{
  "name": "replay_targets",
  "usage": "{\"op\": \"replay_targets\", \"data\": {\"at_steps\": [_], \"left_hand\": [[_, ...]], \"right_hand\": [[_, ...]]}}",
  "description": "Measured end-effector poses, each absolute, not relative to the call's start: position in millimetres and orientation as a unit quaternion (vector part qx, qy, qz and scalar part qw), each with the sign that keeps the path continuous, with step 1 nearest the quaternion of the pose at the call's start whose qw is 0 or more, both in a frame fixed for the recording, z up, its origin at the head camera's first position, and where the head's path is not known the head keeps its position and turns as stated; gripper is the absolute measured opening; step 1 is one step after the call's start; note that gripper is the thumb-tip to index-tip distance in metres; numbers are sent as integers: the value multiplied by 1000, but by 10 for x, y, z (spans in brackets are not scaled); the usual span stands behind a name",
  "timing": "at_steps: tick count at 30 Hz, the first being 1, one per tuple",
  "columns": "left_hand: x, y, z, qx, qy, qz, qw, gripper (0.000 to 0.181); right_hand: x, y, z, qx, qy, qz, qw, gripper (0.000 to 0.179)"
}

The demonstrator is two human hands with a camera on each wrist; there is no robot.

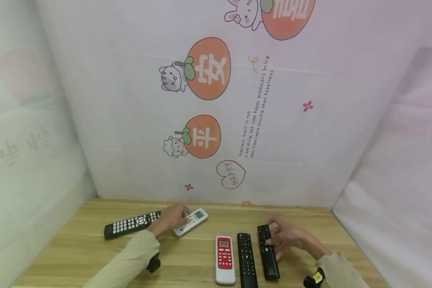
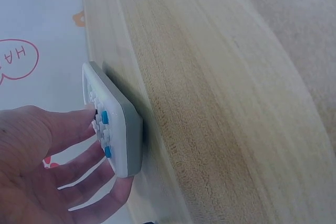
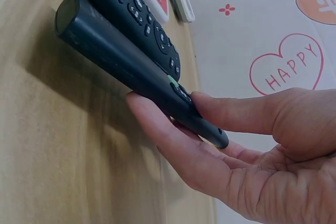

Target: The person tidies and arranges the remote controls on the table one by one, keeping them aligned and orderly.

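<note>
My left hand holds a white remote control near the back of the table. In the left wrist view, the thumb presses on the button face of the white remote control while fingers curl at its edge. At the right, my right hand grips a slim black remote control by its side. The right wrist view has this black remote control tilted, between thumb and fingers, with a shadow on the wood below it.
Beside the right hand lie another black remote and a white remote with a red face. A long black remote with white buttons lies left of the left hand. Printed white cloth rises behind the wooden table.
</note>
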State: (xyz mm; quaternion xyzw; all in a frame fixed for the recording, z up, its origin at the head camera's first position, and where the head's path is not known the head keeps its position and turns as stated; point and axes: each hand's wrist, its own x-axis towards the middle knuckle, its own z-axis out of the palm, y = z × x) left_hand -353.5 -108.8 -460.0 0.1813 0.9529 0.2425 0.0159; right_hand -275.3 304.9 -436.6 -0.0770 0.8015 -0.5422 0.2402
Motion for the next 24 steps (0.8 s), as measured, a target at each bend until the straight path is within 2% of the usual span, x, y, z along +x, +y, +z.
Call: {"op": "replay_targets", "data": {"at_steps": [10, 17, 24], "left_hand": [[-3531, -1090, -4598, 180, 954, 240, 15, 29], [-3538, -1091, -4582, 179, 953, 244, 18, 31], [-3539, -1090, -4594, 183, 952, 244, 12, 30]], "right_hand": [[-2703, 2998, -4455, -69, 790, -540, 280, 55], [-2683, 2950, -4450, -55, 826, -502, 251, 51], [-2653, 2904, -4409, -38, 842, -480, 243, 49]]}}
